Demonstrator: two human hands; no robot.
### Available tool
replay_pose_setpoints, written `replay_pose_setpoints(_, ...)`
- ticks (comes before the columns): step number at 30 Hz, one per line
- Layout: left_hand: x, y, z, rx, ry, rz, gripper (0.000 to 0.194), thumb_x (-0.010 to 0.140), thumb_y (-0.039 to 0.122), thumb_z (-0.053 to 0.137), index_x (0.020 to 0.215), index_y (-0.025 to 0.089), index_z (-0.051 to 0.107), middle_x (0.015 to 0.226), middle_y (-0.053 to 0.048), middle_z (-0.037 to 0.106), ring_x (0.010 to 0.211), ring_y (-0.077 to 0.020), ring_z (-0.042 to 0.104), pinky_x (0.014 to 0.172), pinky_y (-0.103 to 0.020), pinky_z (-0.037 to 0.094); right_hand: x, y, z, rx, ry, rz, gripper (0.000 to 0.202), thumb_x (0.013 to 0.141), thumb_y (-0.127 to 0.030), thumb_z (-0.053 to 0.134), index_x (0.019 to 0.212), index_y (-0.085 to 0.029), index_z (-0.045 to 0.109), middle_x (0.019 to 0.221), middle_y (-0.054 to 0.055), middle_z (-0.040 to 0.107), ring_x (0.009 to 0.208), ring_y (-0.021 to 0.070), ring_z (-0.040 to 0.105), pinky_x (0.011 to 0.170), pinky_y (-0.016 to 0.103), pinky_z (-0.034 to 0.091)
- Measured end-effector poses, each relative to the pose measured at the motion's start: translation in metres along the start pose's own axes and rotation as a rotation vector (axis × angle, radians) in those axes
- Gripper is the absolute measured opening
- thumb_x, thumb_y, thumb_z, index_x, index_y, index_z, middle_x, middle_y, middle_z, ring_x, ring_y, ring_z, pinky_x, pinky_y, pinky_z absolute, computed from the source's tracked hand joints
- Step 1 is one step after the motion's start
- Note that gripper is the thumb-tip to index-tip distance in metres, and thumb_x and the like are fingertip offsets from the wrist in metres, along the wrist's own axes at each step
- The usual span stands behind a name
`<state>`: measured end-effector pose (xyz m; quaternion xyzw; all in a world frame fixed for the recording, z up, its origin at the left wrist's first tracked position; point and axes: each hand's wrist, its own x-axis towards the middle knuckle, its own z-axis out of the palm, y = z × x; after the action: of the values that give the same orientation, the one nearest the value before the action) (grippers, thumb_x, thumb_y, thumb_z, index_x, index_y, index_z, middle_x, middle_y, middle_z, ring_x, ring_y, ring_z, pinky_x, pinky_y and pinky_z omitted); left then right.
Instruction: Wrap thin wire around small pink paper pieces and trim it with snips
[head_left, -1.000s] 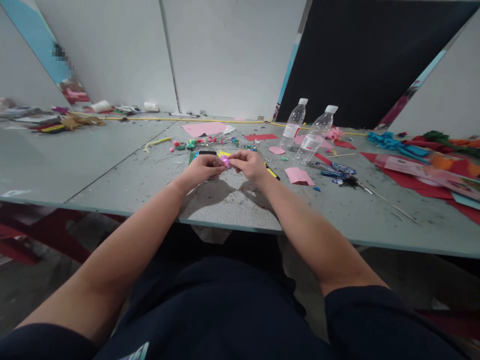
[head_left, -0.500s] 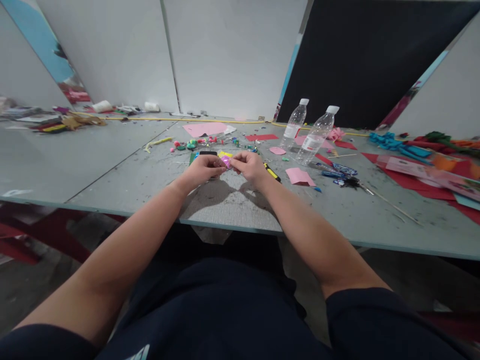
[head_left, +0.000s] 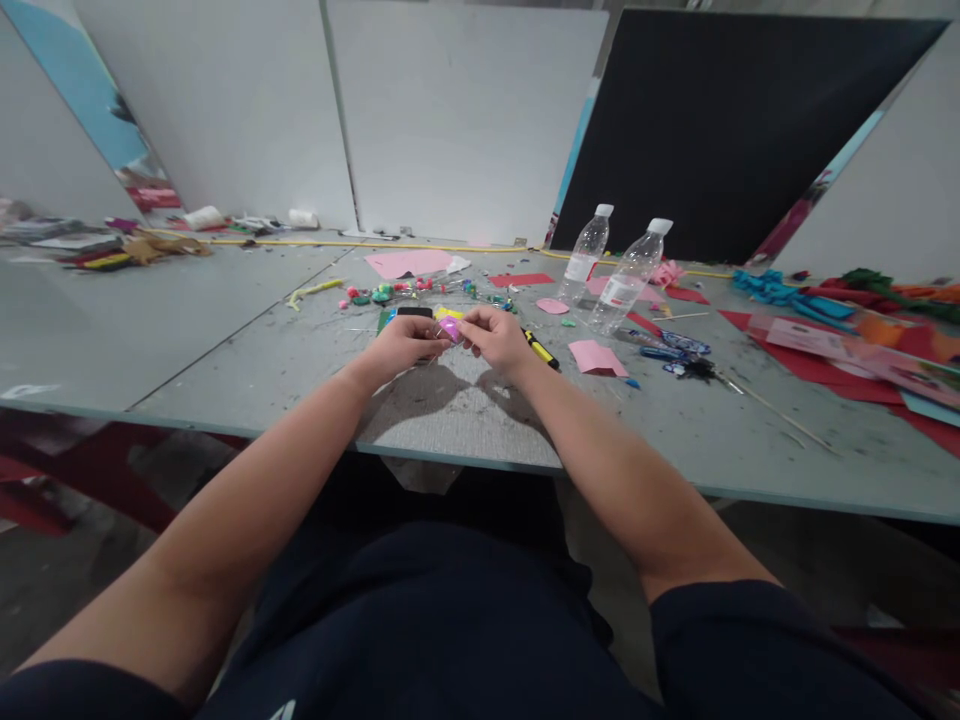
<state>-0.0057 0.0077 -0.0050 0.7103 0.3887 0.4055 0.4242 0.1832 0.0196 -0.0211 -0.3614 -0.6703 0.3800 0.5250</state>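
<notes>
Between my fingertips is a small shiny purple piece (head_left: 450, 328), too small to name more closely. My left hand (head_left: 405, 343) pinches it from the left, and thin strands show below those fingers. From the right, my right hand (head_left: 495, 338) grips it with thumb and forefinger. Both hands are held just above the grey table (head_left: 457, 430), casting shadows on it. Right behind them lie a dark flat object (head_left: 415, 313) and something yellow (head_left: 448, 313), partly covered by the hands. A yellow-and-black tool, perhaps a cutter (head_left: 541, 349), rests beside my right hand.
Two clear plastic bottles (head_left: 586, 255) with white caps stand to the right. Several coloured beads (head_left: 382, 292) lie behind my hands. Pink paper (head_left: 596, 358), a thin stick (head_left: 787, 415) and red sheets (head_left: 817, 365) lie to the right. White and black panels (head_left: 750, 130) stand behind.
The purple piece has shifted slightly and shows a little more between my fingers. Both hands keep nearly the same place and grip. The camera view has tilted slightly.
</notes>
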Motion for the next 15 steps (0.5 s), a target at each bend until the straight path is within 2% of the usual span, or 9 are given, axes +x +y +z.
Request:
replay_pose_setpoints(4, -0.0020, 0.0030, 0.0004, -0.048, -0.001, -0.038, 0.035, 0.064, 0.042, 0.088, 0.068, 0.015, 0.067, 0.060, -0.001, 0.058, 0.053, -0.0092, 0.046, 0.051, -0.025, 0.031, -0.0048, -0.0034, -0.0016, -0.168, 0.040, -0.177, 0.016, 0.083, -0.037, 0.067, 0.076, -0.022, 0.067, 0.069, 0.001, 0.068, 0.064, 0.0152, 0.058, 0.062, 0.029, 0.046)
replay_pose_setpoints(11, -0.0017, 0.0031, 0.0016, -0.068, 0.006, -0.033, 0.037, 0.065, 0.041, 0.088, 0.062, 0.014, 0.063, 0.058, -0.001, 0.057, 0.054, -0.0086, 0.045, 0.053, -0.024, 0.030, -0.0032, 0.0005, -0.0051, -0.375, 0.020, -0.351, 0.011, 0.086, -0.028, 0.063, 0.090, -0.020, 0.068, 0.081, 0.004, 0.074, 0.068, 0.0168, 0.063, 0.068, 0.031, 0.052)
replay_pose_setpoints(15, -0.0004, 0.0012, 0.0012, -0.110, 0.021, -0.037, 0.037, 0.064, 0.039, 0.090, 0.061, 0.014, 0.063, 0.059, -0.002, 0.057, 0.054, -0.0088, 0.046, 0.053, -0.024, 0.031, -0.0033, 0.0016, -0.0095, -0.487, -0.007, -0.450, 0.017, 0.086, -0.023, 0.061, 0.100, -0.020, 0.070, 0.088, 0.006, 0.075, 0.073, 0.0181, 0.065, 0.070, 0.032, 0.053)
